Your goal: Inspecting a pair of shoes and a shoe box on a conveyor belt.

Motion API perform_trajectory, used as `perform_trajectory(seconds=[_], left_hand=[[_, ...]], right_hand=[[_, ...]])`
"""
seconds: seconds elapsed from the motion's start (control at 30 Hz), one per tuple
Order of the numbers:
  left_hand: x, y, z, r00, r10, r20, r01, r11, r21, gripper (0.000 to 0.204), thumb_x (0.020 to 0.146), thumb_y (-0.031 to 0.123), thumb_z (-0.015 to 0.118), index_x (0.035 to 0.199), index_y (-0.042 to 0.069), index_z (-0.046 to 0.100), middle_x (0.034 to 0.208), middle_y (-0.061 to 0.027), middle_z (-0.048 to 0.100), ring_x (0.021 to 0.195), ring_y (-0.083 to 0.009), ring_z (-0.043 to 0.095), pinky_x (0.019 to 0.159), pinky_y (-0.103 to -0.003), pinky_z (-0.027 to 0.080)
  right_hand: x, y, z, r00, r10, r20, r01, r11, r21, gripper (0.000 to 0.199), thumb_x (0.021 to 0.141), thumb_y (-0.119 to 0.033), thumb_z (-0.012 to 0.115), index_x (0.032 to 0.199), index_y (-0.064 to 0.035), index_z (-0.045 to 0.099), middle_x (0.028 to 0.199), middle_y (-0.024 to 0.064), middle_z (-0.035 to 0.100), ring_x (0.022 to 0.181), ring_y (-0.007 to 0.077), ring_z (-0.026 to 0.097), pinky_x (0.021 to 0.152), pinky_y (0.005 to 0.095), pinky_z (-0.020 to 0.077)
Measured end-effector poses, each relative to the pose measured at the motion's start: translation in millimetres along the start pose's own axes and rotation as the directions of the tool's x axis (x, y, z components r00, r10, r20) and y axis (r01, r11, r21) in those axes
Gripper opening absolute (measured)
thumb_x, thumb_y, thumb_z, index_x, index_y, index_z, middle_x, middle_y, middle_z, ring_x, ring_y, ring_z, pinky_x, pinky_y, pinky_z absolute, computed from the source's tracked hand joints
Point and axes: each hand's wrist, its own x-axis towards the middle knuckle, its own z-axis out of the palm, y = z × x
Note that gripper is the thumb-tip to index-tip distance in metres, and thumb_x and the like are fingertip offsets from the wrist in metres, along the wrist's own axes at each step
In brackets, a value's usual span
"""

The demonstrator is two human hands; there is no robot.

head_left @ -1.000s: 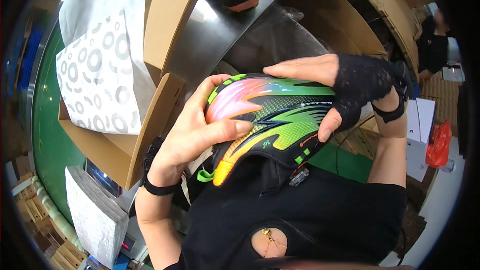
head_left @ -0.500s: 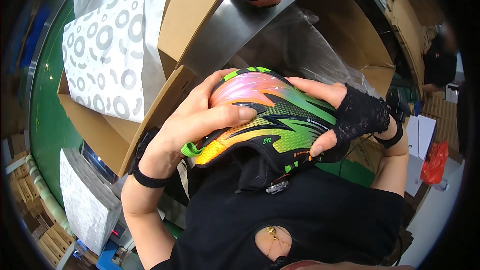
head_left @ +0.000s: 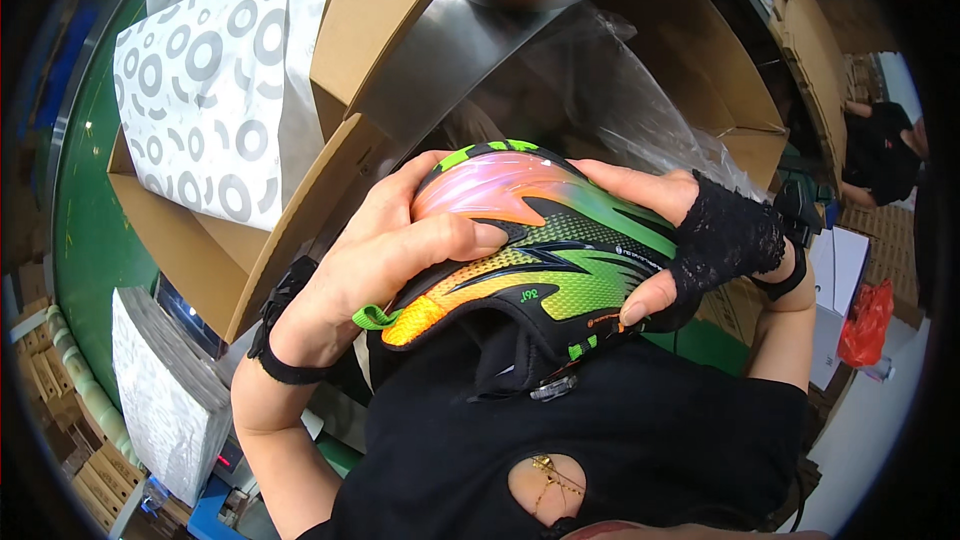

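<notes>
Shoe (head_left: 530, 240), bright green w/ pink toe, orange heel side & black zigzag trim, sits at frame centre, held up close to the chest betw both hands. Left hand (head_left: 385, 260) wraps the heel end from the left, thumb pressed across the upper, fingers curled over the top; a green pull loop (head_left: 372, 317) sticks out just under the palm. Right hand (head_left: 680, 240), in a black lace fingerless glove (head_left: 725, 240), clamps the toe end from the right: fingers over the top edge, thumb under the sole side. Both hands closed tight on the shoe.

Vs. 0.5 s ago: shoe approx same spot, tilted a bit more, heel end lower at left; grip unchanged. Vs. 1 s ago: heel has dropped further & left thumb slid across the upper.

Behind, upper centre: open cardboard box (head_left: 400, 10) w/ clear plastic bag (head_left: 640, 100) inside. Upper left: white paper w/ grey ring print (head_left: 200, 90) lying in another carton. Lower left: stack of white sheets (head_left: 165, 400). Far right edge: another person in black (head_left: 885, 150), & a red bag (head_left: 865, 325) lower down.
</notes>
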Motion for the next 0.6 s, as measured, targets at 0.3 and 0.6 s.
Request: perform_trajectory(seconds=[0.3, 0.6], left_hand=[[1, -7, -3, 1.0, -0.015, 0.026, 0.014, 0.999, 0.031, 0.06, 0.07, 0.021, 0.071, 0.118, -0.004, 0.045, 0.1, -0.0085, 0.059, 0.091, -0.0123, 0.057, 0.084, -0.025, 0.044], [6, -12, 3, 0.998, -0.048, 0.028, 0.047, 0.998, 0.037, 0.061, 0.071, 0.023, 0.07, 0.119, -0.005, 0.044, 0.102, -0.0102, 0.058, 0.093, -0.0138, 0.056, 0.084, -0.026, 0.044]], right_hand=[[4, 11, 0, 0.997, 0.08, -0.003, -0.078, 0.974, 0.212, 0.081, 0.072, -0.034, 0.074, 0.133, 0.0034, 0.036, 0.108, 0.0167, 0.062, 0.098, 0.0207, 0.061, 0.086, 0.0308, 0.0469], [31, 7, 12, 0.909, -0.289, -0.299, 0.158, 0.905, -0.394, 0.045, 0.072, -0.017, 0.071, 0.112, -0.0006, 0.058, 0.095, 0.0156, 0.065, 0.084, 0.0214, 0.065, 0.073, 0.0293, 0.0516]])
